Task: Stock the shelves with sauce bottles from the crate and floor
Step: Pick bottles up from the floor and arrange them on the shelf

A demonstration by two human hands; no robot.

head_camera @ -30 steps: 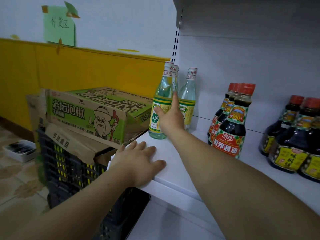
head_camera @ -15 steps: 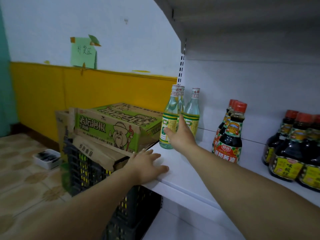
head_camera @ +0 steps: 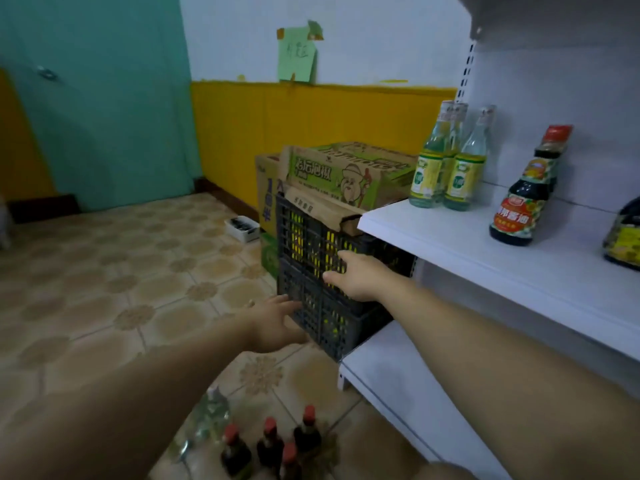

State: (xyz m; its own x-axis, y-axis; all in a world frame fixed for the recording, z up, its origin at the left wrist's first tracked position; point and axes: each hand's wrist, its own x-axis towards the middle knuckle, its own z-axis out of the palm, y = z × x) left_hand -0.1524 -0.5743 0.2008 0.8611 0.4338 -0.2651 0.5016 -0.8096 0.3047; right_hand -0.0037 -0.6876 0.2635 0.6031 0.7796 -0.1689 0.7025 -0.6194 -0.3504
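Reaching toward the dark crate (head_camera: 311, 271) beside the shelf (head_camera: 485, 251).

Nearest, on the tiled floor (head_camera: 121, 289): four red-capped sauce bottles (head_camera: 270, 445) standing upright, long axes vertical, caps up, beside a blurred clear bottle (head_camera: 211, 420). Further on, left hand (head_camera: 273, 323) and right hand (head_camera: 360, 275), fingers spread and empty, at the crate's side. Beyond, upright on the shelf, necks up: pale green bottles (head_camera: 443, 168) and a dark soy bottle (head_camera: 523, 199).
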